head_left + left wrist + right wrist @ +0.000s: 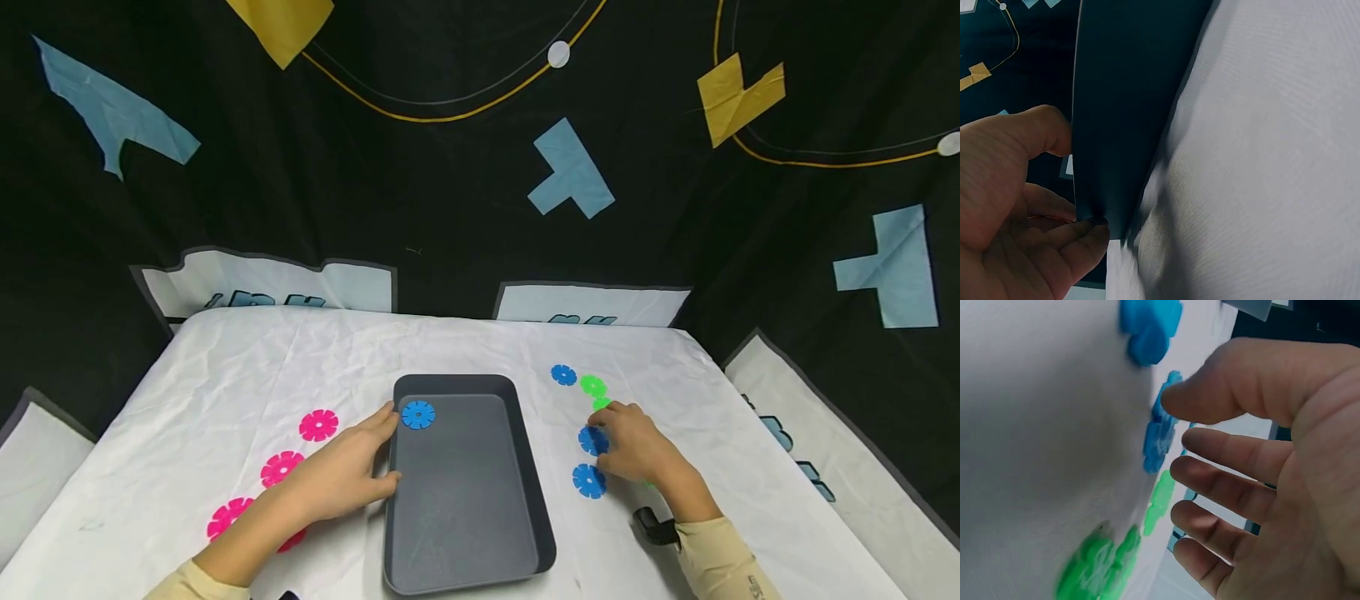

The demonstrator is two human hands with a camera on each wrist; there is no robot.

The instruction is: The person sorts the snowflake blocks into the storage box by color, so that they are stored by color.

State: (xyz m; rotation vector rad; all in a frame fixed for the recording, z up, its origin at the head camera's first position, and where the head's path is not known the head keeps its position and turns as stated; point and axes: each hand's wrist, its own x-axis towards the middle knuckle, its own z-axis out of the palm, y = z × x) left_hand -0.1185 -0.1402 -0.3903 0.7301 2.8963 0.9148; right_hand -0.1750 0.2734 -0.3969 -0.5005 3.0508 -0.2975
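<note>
1. Nearest, a tan left sleeve [198,583] and a tan right sleeve [723,554] come in from the lower edge; a dark wrist device [654,527] sits at the right cuff.
2. The gray tray [465,517] lies on the white cloth [247,367] between the two hands, its long sides running away from the person.
3. Four pink discs [281,468] lie left of the tray, some partly hidden by the left forearm.
4. The left hand [341,475] grips the tray's left wall, its bent thumb at the rim and fingertips by the far corner.
5. The right hand [633,446] is well apart from the tray; its fingers are spread and loosely bent, thumb and forefinger at opposite edges of a blue disc [593,441]. Whether they touch it, I cannot tell.
6. Just nearer lies another blue disc; green discs [593,385] and a third blue one lie beyond the fingers.
7. One more blue disc rests inside the tray's far left corner.
8. Farthest, a black backdrop [450,192] bears blue and yellow shapes.
</note>
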